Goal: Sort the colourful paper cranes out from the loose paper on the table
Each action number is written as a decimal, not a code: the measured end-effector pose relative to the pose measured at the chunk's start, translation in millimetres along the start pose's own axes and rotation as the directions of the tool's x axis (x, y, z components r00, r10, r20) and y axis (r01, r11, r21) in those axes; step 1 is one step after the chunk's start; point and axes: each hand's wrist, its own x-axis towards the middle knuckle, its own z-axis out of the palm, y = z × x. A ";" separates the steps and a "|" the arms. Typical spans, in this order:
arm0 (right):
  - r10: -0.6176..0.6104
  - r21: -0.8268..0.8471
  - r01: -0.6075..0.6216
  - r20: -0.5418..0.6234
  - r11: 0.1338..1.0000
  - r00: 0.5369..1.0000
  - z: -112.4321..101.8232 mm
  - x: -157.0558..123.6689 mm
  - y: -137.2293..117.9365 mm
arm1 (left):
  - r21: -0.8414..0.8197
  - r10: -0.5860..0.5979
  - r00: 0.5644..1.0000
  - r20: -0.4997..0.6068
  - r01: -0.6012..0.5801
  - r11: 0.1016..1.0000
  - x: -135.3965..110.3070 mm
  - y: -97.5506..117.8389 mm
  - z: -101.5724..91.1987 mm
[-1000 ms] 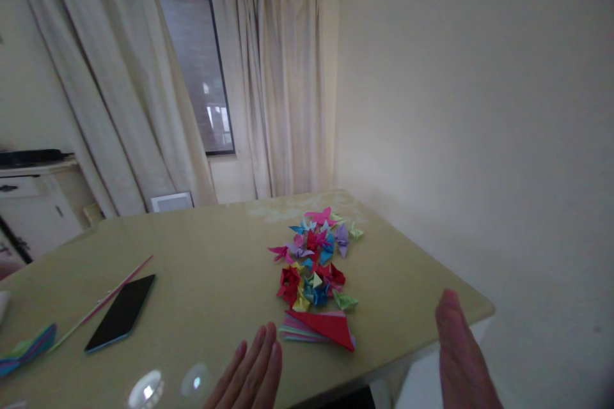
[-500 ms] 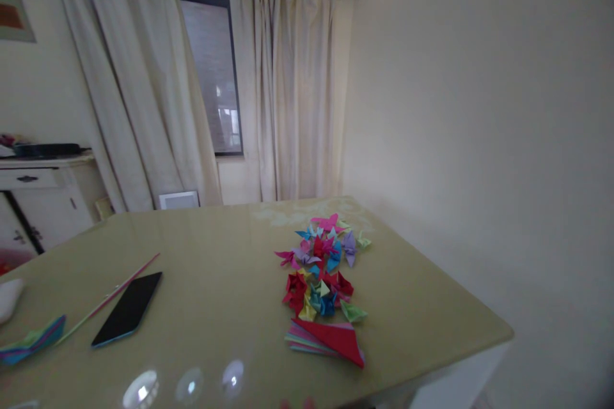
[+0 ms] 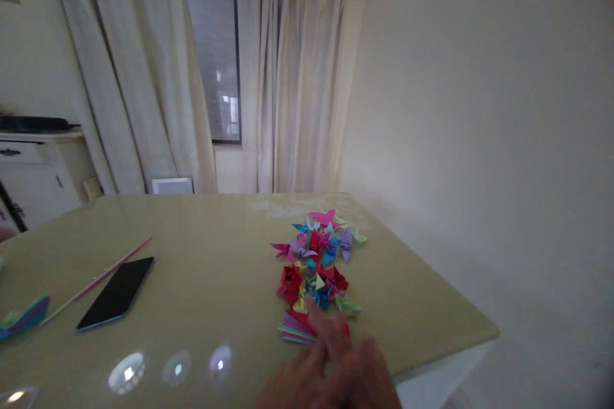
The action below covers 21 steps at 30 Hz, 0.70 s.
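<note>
Both hands are at the bottom centre, overlapping and blurred by motion. My right hand (image 3: pixel 362 367) has fingers stretched up and to the left over a stack of folded coloured paper (image 3: pixel 293 327) with a red sheet on top; contact with it cannot be made out. My left hand (image 3: pixel 290 383) is lower and to the left, its fingers partly hidden behind the right hand. No object shows in either hand. Just beyond lie several folded paper pieces (image 3: pixel 290 282) in red, yellow, blue and green. Farther back is a cluster of origami cranes (image 3: pixel 345 243) in pink, purple and blue.
A black phone (image 3: pixel 116 294) lies on the left of the glossy table (image 3: pixel 206 255), beside a thin pink and green strip (image 3: pixel 98 279). More coloured paper (image 3: pixel 23 319) is at the left edge. The table's right edge runs near a white wall (image 3: pixel 480 140).
My hands have come up from the bottom edge and now cover part of the paper stack. The view has shifted slightly. The paper pieces and phone appear unmoved on the table.
</note>
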 end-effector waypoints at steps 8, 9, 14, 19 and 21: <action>0.509 -0.288 -0.484 0.011 0.826 0.861 2.6 139.2 193.6 | -0.014 0.297 0.954 0.047 -0.296 0.955 53.1 -48.9 -6.7; 0.580 -0.286 -0.536 0.092 0.794 0.809 10.0 149.8 217.0 | -0.018 0.323 0.945 0.046 -0.322 0.946 59.2 -50.7 -0.8; 0.646 -0.233 -0.602 0.280 0.763 0.710 59.7 182.0 286.2 | 0.090 0.350 0.936 -0.034 -0.346 0.934 91.4 -39.1 41.1; 0.514 -0.073 -0.551 0.479 0.831 0.712 110.3 210.7 287.8 | 0.168 0.377 0.923 -0.073 -0.361 0.917 122.5 -36.2 82.1; 0.418 0.013 -0.512 0.560 0.859 0.715 129.9 220.7 277.3 | 0.169 0.329 0.942 -0.071 -0.314 0.934 133.6 -46.2 86.8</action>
